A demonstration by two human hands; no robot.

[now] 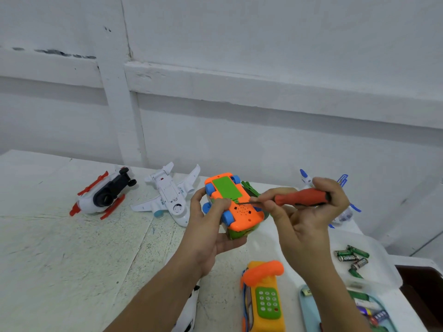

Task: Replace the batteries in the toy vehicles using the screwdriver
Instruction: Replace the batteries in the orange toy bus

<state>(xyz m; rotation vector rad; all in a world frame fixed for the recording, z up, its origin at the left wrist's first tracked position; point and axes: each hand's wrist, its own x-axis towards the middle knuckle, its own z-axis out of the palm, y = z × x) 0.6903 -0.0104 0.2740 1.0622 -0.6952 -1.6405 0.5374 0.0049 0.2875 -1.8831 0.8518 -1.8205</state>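
**Screwdriver tip at toy car's batt. cover**

Left hand (211,226) holds the orange toy car (242,212) upside down just above the table (72,248). Its fingers curl round the car's body, w/ the thumb on the underside btwn two blue wheels. The green batt. cover (226,188) sits flush in the underside.

Right hand (311,212) grips the red-handled screwdriver (302,197), fingers wrapped round the handle. The shaft lies nearly level, tip at the small tab on the cover's near edge.

Far left on the table lies a white/red toy helicopter (103,195). Beside it is a white toy plane (170,195), belly up. A 2nd plane (305,178), white/blue, is mostly hidden behind the right hand.

Near edge: a yellow toy phone (263,295) w/ orange handset. To the right, a clear tray (383,267) holds loose green batteries (352,256). A light-blue tray (309,307) w/ more cells is partly covered by the right forearm.
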